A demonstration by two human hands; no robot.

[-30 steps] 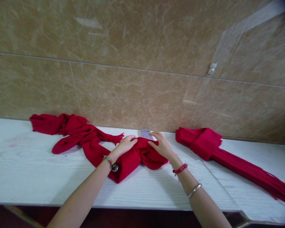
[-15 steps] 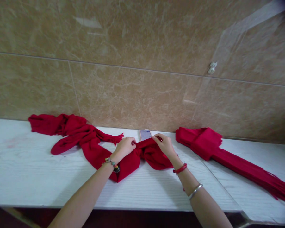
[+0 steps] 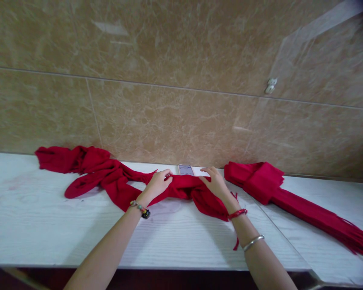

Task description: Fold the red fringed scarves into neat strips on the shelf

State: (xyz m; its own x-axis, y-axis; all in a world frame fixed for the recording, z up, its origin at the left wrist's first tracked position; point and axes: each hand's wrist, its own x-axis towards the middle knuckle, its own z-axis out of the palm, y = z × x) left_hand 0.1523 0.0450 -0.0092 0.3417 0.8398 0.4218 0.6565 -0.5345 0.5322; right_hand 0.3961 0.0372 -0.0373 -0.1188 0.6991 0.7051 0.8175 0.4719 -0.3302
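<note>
A red scarf (image 3: 184, 186) lies bunched across the white tabletop in front of me. My left hand (image 3: 157, 184) has its fingers curled on the cloth near the scarf's far edge, with a fold between thumb and fingers. Over the right part of this scarf, my right hand (image 3: 215, 183) rests with thumb and fingers apart. A strip of cloth stretches between the two hands. Just beyond it lies a phone (image 3: 185, 169) with a lit screen, its near part covered by the scarf. Fringe shows beside my right wrist.
Crumpled red scarf fabric (image 3: 74, 159) lies at the left, along the tiled wall (image 3: 169, 121). To the right, a folded stack of red scarves (image 3: 260, 181) extends its fringed ends to the table's right side. The white tabletop (image 3: 42, 225) ends at a front edge near me.
The cloth between my hands has flattened, and its near corner has drawn back from the front. My right hand has opened from its pinch and shifted slightly right. The phone is slightly more covered.
</note>
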